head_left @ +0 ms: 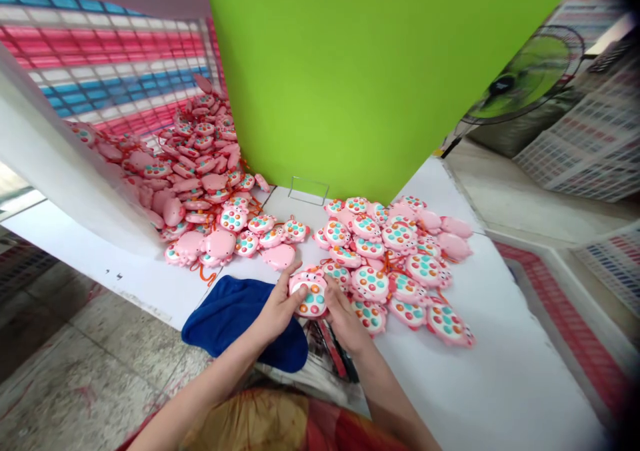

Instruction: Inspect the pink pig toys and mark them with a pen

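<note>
Between my two hands is a pink animal-shaped toy [311,294] with a white face and orange, teal and red round buttons. My left hand [284,303] grips its left side, the thumb lying on the buttons. On the right side, my right hand [345,314] holds the toy's edge. Just beyond and to the right lies a spread of similar pink toys [370,283], some face up, some face down, with orange cords among them. A blue cloth [225,314] lies at the table edge under my left wrist.
A large heap of the same toys [200,164] fills the left back, beside a white curved panel [75,151]. A tall green board [340,77] stands behind the white table [500,371], with a small wire stand [309,191] before it. At right are a fan [525,77] and white crates [590,131].
</note>
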Demonstrator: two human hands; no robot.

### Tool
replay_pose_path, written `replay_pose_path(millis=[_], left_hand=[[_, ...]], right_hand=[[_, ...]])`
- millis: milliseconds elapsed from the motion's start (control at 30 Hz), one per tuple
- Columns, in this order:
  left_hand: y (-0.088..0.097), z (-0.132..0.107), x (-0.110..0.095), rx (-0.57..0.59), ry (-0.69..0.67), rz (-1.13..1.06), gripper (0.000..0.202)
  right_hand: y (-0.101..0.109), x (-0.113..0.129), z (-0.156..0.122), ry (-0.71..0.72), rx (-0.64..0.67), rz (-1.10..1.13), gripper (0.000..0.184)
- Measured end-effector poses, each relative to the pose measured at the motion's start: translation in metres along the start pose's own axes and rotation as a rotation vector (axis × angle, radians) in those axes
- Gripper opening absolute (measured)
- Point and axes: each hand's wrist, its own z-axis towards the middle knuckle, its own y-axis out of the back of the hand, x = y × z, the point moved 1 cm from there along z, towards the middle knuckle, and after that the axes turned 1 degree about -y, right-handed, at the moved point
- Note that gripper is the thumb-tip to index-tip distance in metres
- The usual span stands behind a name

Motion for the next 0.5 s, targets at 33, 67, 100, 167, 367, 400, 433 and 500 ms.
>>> replay_pose_path(millis=[33, 67, 100, 167, 367, 400, 433, 500], left_hand=[[0.0, 0.0, 0.0, 0.016, -0.019, 0.04, 0.066], [0.0, 0.0, -0.001, 0.035, -0.044, 0.08, 0.067], [-0.001, 0.0, -0.002, 0.053, -0.074, 0.121, 0.067], [-0.001, 0.002, -0.003, 0.096, -0.12, 0.197, 0.066], [0.026, 0.034, 0.0, -0.052, -0.259, 0.74, 0.047], [0.033, 0.041, 0.002, -0.108, -0.297, 0.876, 0.045], [0.039, 0.048, 0.005, -0.145, -0.312, 0.986, 0.046], [0.05, 0.061, 0.013, -0.164, -0.29, 1.103, 0.052]], right_hand=[[0.0, 0.004, -0.001, -0.011, 0.005, -0.026, 0.056], [-0.001, 0.007, -0.002, -0.01, 0.008, -0.049, 0.056], [-0.002, 0.011, -0.001, -0.003, 0.006, -0.061, 0.056], [-0.003, 0.015, 0.001, 0.016, -0.011, -0.033, 0.054], [0.027, 0.027, 0.019, -0.057, -0.202, 0.165, 0.061], [0.035, 0.031, 0.022, -0.021, -0.273, 0.211, 0.062], [0.044, 0.036, 0.025, 0.041, -0.338, 0.267, 0.064], [0.056, 0.044, 0.029, 0.184, -0.428, 0.373, 0.07]])
